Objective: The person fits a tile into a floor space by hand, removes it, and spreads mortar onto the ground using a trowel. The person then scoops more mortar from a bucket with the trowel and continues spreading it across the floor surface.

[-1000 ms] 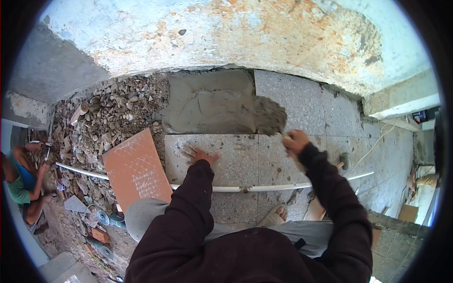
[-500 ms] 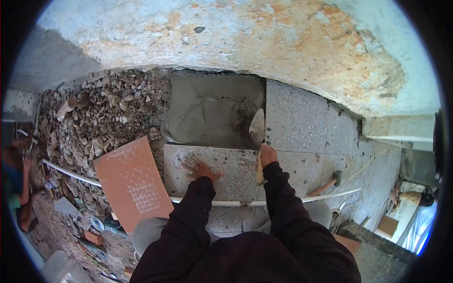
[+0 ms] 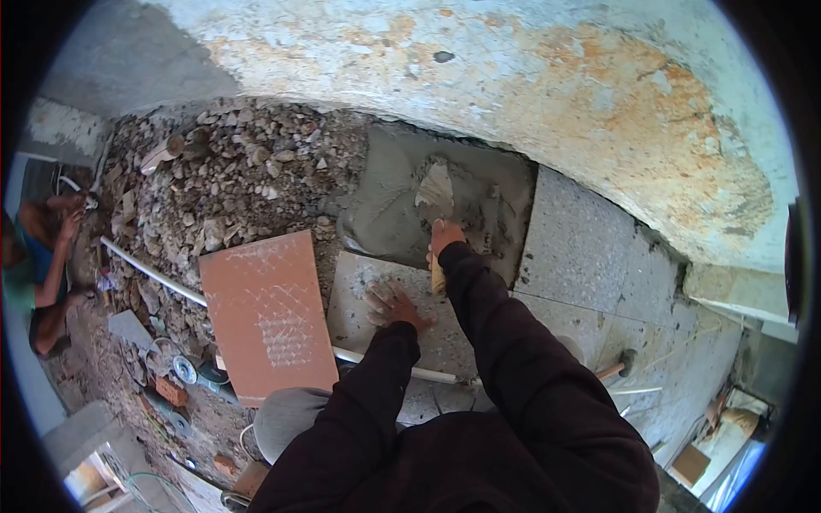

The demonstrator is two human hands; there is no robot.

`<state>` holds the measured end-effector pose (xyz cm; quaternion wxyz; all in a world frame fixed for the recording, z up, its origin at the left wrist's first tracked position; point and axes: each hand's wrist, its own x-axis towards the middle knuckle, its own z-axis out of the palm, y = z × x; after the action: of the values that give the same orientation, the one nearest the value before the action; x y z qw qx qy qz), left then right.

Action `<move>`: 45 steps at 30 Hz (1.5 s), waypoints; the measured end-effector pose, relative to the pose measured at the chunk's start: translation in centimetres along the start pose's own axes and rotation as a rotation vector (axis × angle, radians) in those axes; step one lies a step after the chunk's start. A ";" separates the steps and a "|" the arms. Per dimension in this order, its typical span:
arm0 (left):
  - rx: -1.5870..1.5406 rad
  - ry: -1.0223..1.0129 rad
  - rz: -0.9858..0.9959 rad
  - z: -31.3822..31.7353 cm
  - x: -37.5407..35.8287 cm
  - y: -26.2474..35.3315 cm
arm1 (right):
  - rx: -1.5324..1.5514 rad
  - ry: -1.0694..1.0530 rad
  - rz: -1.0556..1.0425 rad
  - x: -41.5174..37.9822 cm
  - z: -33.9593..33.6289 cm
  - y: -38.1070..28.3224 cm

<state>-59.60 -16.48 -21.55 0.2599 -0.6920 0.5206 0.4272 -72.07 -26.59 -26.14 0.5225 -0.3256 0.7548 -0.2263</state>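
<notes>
My right hand [image 3: 446, 237] grips the wooden handle of a trowel [image 3: 435, 188]. The trowel's blade rests on a patch of wet grey mortar [image 3: 389, 184] beside the wall. With fingers spread, my left hand [image 3: 398, 306] lies flat on a speckled grey floor tile [image 3: 349, 272] just on my side of the mortar. To the left of that tile lies a reddish-brown tile [image 3: 231, 299], its upward face marked with white crossing lines.
Loose rubble [image 3: 248, 162] borders the mortar on the left. A white pipe [image 3: 154, 274] runs across the floor. Laid tiles [image 3: 581, 231] and a hammer [image 3: 617, 369] are on the right. Angle grinders [image 3: 205, 373] lie lower left, near a crouching person [image 3: 47, 265] at the far left.
The trowel in my right hand has moved left, from the mortar's right edge to nearer its middle. My left hand stays on the tile. The whole view has turned slightly.
</notes>
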 end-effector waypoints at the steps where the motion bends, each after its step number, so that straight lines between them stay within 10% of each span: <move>1: 0.011 0.016 0.004 0.0 -0.1 0.1 | 0.019 -0.036 0.042 0.7 0.9 -0.7; 8: -0.105 0.102 0.143 5.3 5.1 -2.0 | -0.134 -0.196 0.056 -2.2 4.1 -7.2; 12: -0.093 0.168 0.335 8.1 7.7 -3.4 | -0.668 -0.273 -0.276 -2.2 5.4 -5.8; 18: -0.060 0.092 0.077 1.0 0.1 -0.7 | -1.108 -0.086 -0.259 -7.3 -4.5 -2.1; 28: -0.091 0.110 0.076 0.7 -0.8 -0.4 | -0.872 0.267 -0.075 -7.0 -11.7 6.7; 30: -0.090 0.094 0.075 1.2 0.1 -0.5 | -0.519 -0.104 0.062 -8.2 -11.3 5.2; 39: -0.090 0.075 0.045 0.1 -1.1 0.3 | -0.876 0.360 0.002 0.0 -15.0 1.0; 45: -0.089 0.102 0.062 1.3 0.4 -0.2 | -0.812 0.134 0.035 1.8 -17.5 2.0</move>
<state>-59.79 -15.62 -22.57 0.1885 -0.7072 0.5350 0.4220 -89.42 -26.49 -22.55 0.3053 -0.4770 0.8205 0.0781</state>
